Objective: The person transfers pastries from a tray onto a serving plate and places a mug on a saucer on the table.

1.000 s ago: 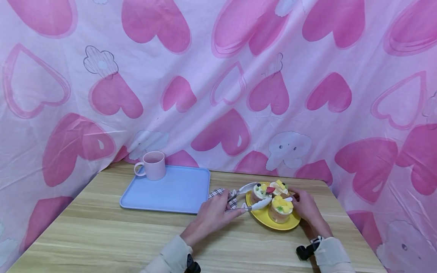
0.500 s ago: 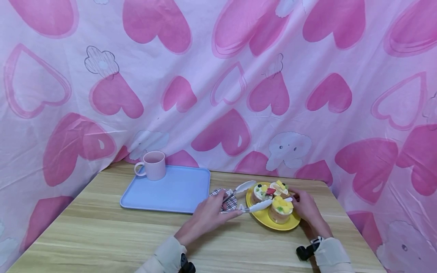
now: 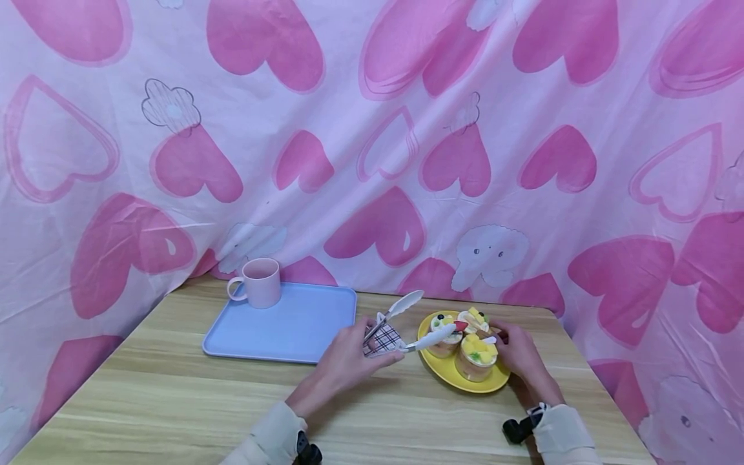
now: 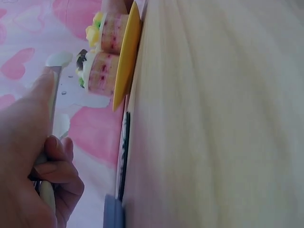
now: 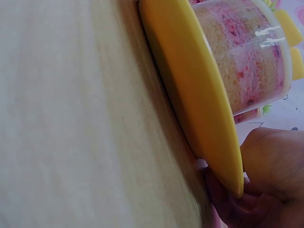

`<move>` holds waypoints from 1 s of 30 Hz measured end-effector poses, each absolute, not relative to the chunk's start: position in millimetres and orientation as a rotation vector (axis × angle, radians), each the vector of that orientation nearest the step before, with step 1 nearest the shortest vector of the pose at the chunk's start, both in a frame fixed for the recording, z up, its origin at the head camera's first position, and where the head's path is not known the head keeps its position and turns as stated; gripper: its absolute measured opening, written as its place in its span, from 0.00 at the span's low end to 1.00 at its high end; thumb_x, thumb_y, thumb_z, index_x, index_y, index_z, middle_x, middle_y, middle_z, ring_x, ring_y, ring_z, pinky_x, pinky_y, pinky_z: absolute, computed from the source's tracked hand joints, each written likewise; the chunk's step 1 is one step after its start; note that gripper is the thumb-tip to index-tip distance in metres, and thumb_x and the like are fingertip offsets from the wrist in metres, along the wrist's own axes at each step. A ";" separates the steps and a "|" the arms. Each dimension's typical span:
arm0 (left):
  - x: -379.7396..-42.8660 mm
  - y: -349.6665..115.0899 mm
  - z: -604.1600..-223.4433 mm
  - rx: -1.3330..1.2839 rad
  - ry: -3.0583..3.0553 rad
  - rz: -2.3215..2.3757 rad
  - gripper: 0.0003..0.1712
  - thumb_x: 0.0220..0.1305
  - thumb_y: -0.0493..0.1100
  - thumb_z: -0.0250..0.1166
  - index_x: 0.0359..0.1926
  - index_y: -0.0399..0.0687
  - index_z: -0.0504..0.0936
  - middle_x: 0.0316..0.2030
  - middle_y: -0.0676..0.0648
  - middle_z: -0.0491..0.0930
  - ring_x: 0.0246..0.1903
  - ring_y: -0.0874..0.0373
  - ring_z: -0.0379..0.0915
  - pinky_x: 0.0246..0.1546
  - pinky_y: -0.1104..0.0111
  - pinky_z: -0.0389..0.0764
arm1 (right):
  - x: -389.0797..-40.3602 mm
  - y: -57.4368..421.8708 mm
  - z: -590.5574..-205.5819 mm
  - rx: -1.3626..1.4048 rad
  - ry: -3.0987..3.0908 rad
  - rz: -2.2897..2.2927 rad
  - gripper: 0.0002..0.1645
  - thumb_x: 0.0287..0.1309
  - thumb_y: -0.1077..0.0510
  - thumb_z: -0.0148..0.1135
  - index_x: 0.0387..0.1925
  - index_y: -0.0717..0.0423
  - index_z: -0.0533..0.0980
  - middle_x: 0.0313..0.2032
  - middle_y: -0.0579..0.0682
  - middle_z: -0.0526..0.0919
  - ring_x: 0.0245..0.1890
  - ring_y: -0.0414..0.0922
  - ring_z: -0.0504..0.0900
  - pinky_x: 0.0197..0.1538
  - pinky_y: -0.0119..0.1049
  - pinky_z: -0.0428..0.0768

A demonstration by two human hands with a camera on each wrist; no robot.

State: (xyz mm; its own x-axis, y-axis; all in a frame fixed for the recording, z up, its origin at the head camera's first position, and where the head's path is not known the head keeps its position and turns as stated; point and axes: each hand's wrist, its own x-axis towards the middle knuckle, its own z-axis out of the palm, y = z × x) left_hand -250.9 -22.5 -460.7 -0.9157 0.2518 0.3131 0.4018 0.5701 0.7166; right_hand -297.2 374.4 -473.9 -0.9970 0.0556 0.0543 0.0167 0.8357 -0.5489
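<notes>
My left hand holds a pair of white-tipped tongs, its two arms spread apart with nothing between them. One tong tip overlaps the left cake cup in the head view; whether it touches cannot be told. Three fruit-topped cake cups stand on a yellow plate: a mango one in front, one with berries at left, another behind. Pinched between thumb and fingers of my right hand is the plate's right rim, as the right wrist view shows, with fingertips under the rim.
A blue tray lies to the left, bearing a pink mug at its back left corner. Between tray and plate is a plaid coaster, partly behind the tongs. A pink heart-print cloth hangs behind the wooden table.
My left hand has drawn back leftward with the tongs, whose arms have spread wider and left the left cake cup's sides. The right hand and plate have stayed put.
</notes>
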 end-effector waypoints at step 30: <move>-246.7 -103.8 -455.5 -0.230 -2.598 -1.292 0.50 0.48 0.78 0.80 0.58 0.52 0.74 0.32 0.50 0.78 0.24 0.60 0.71 0.23 0.68 0.72 | -296.6 375.8 -473.7 -0.090 -2.970 0.896 0.28 0.79 0.65 0.54 0.76 0.63 0.70 0.53 0.66 0.84 0.48 0.55 0.83 0.53 0.51 0.87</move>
State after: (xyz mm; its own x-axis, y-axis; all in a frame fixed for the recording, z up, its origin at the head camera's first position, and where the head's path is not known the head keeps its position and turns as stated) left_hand -246.7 -103.8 -455.5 -0.9611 0.0372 0.2737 0.2407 0.5990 0.7637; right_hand -296.6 375.8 -473.7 -0.9976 0.0662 0.0193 0.0445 0.8316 -0.5536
